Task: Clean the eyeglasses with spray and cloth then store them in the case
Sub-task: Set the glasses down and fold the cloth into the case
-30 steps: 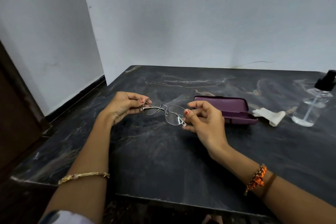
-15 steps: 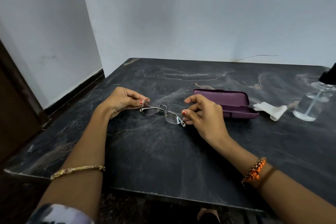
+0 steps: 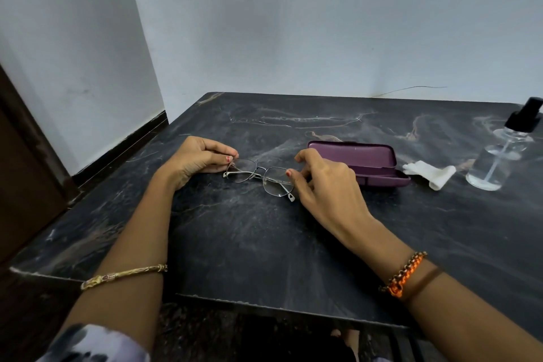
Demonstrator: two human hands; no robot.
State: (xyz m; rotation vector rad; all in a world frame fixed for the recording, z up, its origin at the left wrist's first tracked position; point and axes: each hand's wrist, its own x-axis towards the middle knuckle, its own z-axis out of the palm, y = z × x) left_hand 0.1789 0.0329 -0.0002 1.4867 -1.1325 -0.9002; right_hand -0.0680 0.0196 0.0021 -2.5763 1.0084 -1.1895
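At the far left a dark brown wooden door edge (image 3: pixel 20 156) stands against the pale wall. The black marble-patterned bench (image 3: pixel 249 244) fills the middle of the view. The left hand (image 3: pixel 197 159) rests on the bench, a thin gold bangle (image 3: pixel 123 275) on its forearm; its fingers (image 3: pixel 226 156) are curled in and pinch the left end of the thin silver metal-framed eyeglasses (image 3: pixel 258 176). The eyeglasses lie low on the bench between the two hands, temples folded, lenses clear. The right hand (image 3: pixel 326 182) holds their right end, thumb and fingertips closed narrowly on the frame, the other fingers loosely bent above it. An orange and gold braided wristband (image 3: pixel 404 275) sits on the right wrist. Just behind the right hand lies the shut purple hard-shell glasses case (image 3: pixel 367 159). Right of the case, near it, lies a crumpled white cleaning cloth (image 3: pixel 430 173). At the far right stands a clear plastic spray bottle with a black pump top (image 3: pixel 496 159), upright, holding a little liquid.
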